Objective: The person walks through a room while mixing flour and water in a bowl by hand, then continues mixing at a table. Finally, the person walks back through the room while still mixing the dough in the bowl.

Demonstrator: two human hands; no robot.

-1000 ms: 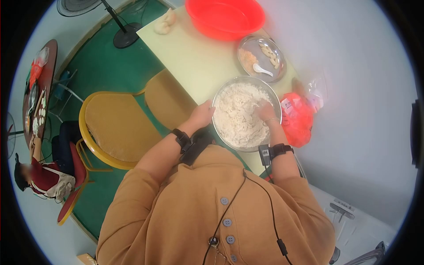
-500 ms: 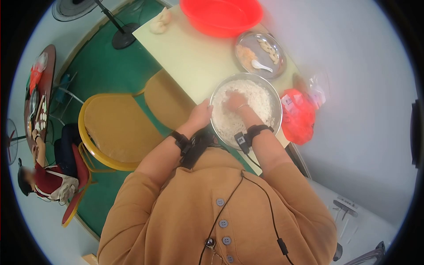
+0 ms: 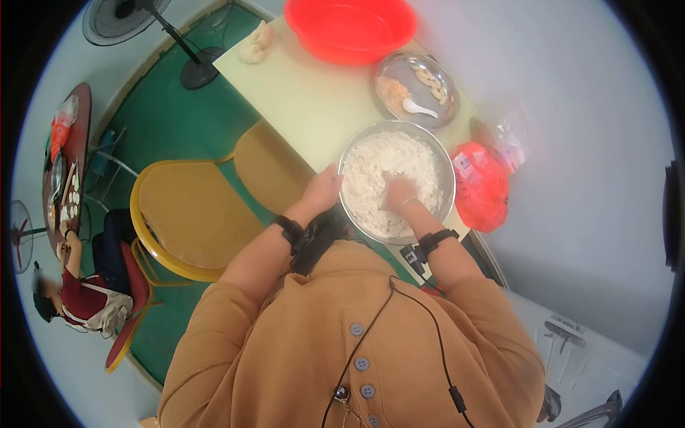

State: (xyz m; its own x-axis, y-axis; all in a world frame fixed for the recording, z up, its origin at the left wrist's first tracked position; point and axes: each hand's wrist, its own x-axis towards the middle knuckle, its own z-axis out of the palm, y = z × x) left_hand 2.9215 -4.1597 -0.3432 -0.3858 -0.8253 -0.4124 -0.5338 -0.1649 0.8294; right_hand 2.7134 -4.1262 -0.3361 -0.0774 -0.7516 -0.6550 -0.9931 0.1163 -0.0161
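My left hand (image 3: 323,188) grips the left rim of a round metal bowl (image 3: 448,175), its fingers closed over the edge. The bowl stands near the table's front edge and holds a crumbly white flour mixture (image 3: 371,153). My right hand (image 3: 401,192) is down in the flour mixture, right of the bowl's middle, and its fingertips are hidden there. Behind the bowl sits a metal plate (image 3: 448,120) with a white spoon (image 3: 419,108), an orange chopped filling (image 3: 392,93) and several pale dough pieces (image 3: 430,82).
A red basin (image 3: 349,32) stands at the back of the pale table (image 3: 285,93). Dough lumps (image 3: 255,44) lie at its far left corner. A red plastic bag (image 3: 481,189) is beside the bowl, by the wall. Chairs (image 3: 193,214) stand left; a person (image 3: 89,285) sits at another table.
My right hand has moved right and toward me within the flour mixture. My left hand stays on the bowl's rim. The view has shifted slightly.
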